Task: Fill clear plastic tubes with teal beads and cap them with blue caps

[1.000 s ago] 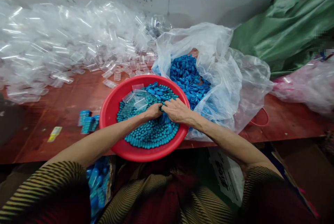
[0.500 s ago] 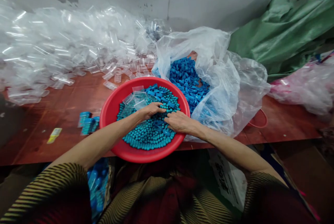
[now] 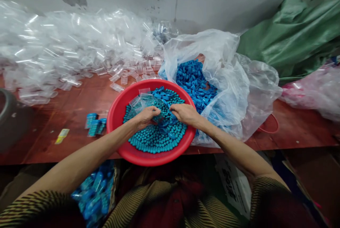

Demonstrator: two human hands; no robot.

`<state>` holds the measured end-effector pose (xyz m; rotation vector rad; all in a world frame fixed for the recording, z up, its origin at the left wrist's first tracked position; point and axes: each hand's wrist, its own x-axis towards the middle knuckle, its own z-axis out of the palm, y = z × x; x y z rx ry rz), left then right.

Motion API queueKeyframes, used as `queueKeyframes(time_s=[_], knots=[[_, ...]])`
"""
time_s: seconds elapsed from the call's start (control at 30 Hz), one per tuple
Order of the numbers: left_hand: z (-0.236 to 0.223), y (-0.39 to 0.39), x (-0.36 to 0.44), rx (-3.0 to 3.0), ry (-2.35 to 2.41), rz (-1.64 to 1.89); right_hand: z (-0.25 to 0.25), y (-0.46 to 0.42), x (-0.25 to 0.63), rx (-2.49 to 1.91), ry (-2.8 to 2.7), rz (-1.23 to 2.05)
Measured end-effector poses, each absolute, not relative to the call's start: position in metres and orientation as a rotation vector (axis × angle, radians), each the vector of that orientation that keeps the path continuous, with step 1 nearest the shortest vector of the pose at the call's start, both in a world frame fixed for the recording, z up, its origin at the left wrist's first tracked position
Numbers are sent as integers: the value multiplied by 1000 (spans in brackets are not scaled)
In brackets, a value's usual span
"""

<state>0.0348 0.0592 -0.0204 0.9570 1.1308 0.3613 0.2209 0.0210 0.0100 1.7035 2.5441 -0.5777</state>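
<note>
A red basin (image 3: 113,114) holds many turquoise beads (image 3: 151,143), several clear plastic cases (image 3: 135,104) and blue plastic caps (image 3: 162,94). Over the beads, the fingers of my left hand (image 3: 147,116) are closed on what looks like a clear case, mostly hidden by the fingers and blending with the beads. My right hand (image 3: 186,114) is a little to the right, above the basin's right side. Its thumb and index finger are pinched together; whatever sits between them is too small to make out. The two hands are apart.
A big heap of clear cases (image 3: 79,43) lies at the back left. Right of the basin, an open plastic bag (image 3: 225,75) spills blue caps (image 3: 195,82). Filled cases (image 3: 95,126) and a yellow label (image 3: 62,136) lie left. A red sieve (image 3: 269,124) sits right.
My hands have drawn apart: the left has moved left and slightly down, the right slightly right and up. The view has shifted a little, showing a grey round container at the left edge.
</note>
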Motion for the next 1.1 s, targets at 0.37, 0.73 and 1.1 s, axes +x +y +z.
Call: queueKeyframes(time_s=[0.37,0.73,1.1], knots=[[-4,39,12,825,997,350,0,36,229,1608,2549,-1196],[-2,26,0,773,958,308,-6,30,209,1226,2633,70],[-5,20,1,995,946,489,-7,29,206,1636,2565,-347]])
